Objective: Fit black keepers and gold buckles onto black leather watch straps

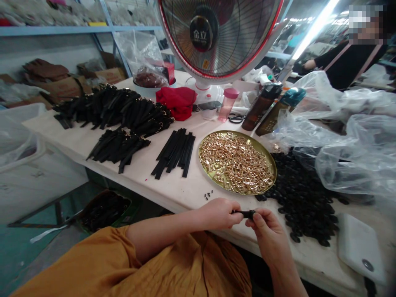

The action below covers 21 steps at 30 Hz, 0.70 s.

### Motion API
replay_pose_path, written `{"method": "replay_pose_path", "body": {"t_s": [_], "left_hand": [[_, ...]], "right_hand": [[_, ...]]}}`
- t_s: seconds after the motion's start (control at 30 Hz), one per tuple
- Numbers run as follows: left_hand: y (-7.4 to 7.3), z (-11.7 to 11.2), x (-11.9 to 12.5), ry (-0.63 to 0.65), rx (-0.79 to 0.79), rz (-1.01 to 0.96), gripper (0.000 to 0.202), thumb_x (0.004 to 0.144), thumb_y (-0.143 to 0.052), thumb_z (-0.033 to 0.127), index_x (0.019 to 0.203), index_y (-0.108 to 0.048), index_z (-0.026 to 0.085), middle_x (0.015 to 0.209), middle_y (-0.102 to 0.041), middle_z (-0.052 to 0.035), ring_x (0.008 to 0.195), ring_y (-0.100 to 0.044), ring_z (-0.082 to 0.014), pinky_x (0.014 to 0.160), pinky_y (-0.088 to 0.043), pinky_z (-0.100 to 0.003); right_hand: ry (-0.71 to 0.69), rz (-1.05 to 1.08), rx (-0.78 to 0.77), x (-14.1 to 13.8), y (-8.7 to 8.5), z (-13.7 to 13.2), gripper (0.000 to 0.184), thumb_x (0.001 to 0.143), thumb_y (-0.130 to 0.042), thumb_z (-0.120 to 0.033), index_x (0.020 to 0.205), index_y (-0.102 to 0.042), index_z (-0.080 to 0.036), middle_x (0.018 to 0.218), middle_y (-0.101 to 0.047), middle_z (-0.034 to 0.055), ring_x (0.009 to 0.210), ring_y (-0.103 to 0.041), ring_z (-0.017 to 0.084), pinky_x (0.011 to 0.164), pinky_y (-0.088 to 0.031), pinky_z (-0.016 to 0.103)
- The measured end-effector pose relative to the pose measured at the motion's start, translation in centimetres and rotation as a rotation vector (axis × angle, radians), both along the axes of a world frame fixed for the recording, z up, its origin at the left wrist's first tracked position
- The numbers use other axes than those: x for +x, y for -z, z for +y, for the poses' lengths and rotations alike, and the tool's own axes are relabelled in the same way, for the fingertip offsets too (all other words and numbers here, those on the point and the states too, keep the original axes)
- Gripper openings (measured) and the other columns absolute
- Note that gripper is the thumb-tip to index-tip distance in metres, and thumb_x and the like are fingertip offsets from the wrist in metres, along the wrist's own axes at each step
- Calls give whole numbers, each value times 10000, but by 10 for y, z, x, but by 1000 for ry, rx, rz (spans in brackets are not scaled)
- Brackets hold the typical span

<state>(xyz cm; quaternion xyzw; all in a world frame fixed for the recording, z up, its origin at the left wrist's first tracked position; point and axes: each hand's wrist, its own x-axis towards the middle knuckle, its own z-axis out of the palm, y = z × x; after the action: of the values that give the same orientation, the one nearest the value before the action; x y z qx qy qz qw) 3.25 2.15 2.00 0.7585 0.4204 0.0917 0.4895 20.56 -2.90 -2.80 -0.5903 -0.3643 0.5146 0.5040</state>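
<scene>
A short black strap (245, 214) stretches between my two hands at the table's front edge. My left hand (221, 212) is closed round its left end, with the fingers curled. At the other end, my right hand (262, 225) pinches the strap between thumb and fingers; a small dark piece shows at the fingertips, too small to name. Just beyond the hands stands a round gold tray (202, 170) heaped with small gold metal buckles (238, 163). Right of it lies a pile of small black loops (306, 198). Loose flat black straps (175, 152) are left of the tray.
Bundles of black straps with gold buckles (114, 107) cover the table's left. Behind stand a fan (202, 35), red cloth (177, 101), a pink cup (228, 105) and dark bottles (262, 106). Plastic bags (349, 144) and a white power bank (360, 245) lie right. A person (349, 62) is beyond.
</scene>
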Motion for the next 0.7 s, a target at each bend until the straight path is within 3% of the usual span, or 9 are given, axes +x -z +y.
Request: {"method": "replay_pose_path", "body": {"t_s": [0.17, 0.23, 0.33, 0.47, 0.6, 0.7], "left_hand": [[3, 3, 1, 41, -38, 50, 184, 746, -439, 273, 710, -580, 161, 533, -522, 34, 508, -433, -85, 478, -276, -184], [3, 4, 0, 66, -68, 44, 177, 743, -440, 271, 693, -569, 161, 527, -517, 38, 497, -432, -81, 468, -272, -182], [1, 5, -2, 80, -77, 20, 190, 753, -427, 274, 686, -564, 160, 531, -523, 42, 498, -432, -78, 480, -283, -181], [4, 2, -1, 55, -16, 39, 191, 759, -430, 264, 702, -578, 158, 549, -536, 32, 536, -447, -87, 517, -302, -186], [11, -3, 1, -32, 76, 37, 211, 774, -420, 286, 748, -586, 158, 673, -591, -4, 622, -493, -114, 565, -339, -200], [13, -4, -2, 10, -23, -61, 254, 746, -436, 246, 953, -550, 150, 784, -619, -19, 668, -520, -121, 594, -378, -207]], "right_hand": [[-159, -155, -35, 10, 0, 3, 236, 686, -669, -395, 737, -555, -194, 585, -584, -14, 590, -540, 139, 617, -415, 277], [-164, -158, -46, 11, 0, 4, 245, 666, -688, -394, 748, -570, -196, 587, -585, -19, 586, -542, 134, 614, -417, 264], [-94, 54, -124, 7, 1, 5, 288, 639, -714, -392, 824, -591, -207, 609, -572, -39, 547, -533, 111, 571, -429, 238], [-52, 359, -208, -6, 4, 4, 245, 621, -738, -359, 755, -603, -204, 640, -561, -44, 517, -496, 75, 515, -433, 193], [-31, 412, -227, -14, 5, 2, 221, 620, -748, -307, 757, -609, -203, 677, -587, -37, 554, -517, 75, 553, -464, 184], [26, 417, -224, -14, 2, 3, 223, 620, -749, -306, 758, -609, -199, 676, -581, -44, 533, -509, 65, 546, -467, 175]]}}
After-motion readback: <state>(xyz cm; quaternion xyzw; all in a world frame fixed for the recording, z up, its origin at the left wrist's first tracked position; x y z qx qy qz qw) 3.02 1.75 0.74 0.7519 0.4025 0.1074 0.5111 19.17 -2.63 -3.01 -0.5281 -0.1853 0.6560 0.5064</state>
